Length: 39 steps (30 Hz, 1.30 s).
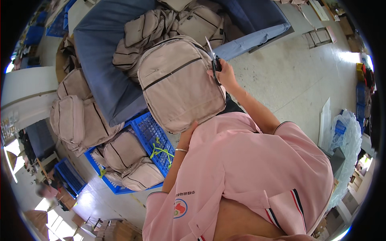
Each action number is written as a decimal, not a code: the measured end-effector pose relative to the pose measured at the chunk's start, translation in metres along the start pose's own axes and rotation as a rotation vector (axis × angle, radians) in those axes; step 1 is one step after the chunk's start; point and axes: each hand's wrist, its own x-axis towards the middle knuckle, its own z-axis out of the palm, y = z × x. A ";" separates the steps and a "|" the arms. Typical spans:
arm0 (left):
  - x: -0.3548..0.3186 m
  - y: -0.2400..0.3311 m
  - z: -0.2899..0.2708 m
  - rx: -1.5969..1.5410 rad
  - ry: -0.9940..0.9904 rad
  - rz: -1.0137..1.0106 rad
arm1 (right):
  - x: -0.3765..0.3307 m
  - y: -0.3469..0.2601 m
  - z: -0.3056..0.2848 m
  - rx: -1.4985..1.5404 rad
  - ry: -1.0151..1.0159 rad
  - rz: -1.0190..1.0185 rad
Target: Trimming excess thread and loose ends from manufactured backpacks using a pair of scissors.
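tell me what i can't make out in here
Left hand: fingers mostly hidden behind the beige backpack, head view.
The backpack's far side: hidden by its own front, head view.
Bottom of the blue crate: covered by the bags inside, head view.
Topmost bag in the blue bin: cut by the head view's upper edge.
Background person: too blurred in the head view to tell their action.
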 end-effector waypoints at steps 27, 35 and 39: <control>-0.013 0.037 -0.017 -0.046 0.152 0.292 | -0.071 0.011 -0.076 -0.631 -0.106 -0.047; -0.019 0.040 -0.019 -0.049 0.099 0.268 | -0.054 -0.002 -0.077 -0.628 -0.170 -0.059; -0.025 0.043 -0.012 -0.044 0.089 0.290 | -0.053 -0.002 -0.077 -0.639 -0.202 -0.082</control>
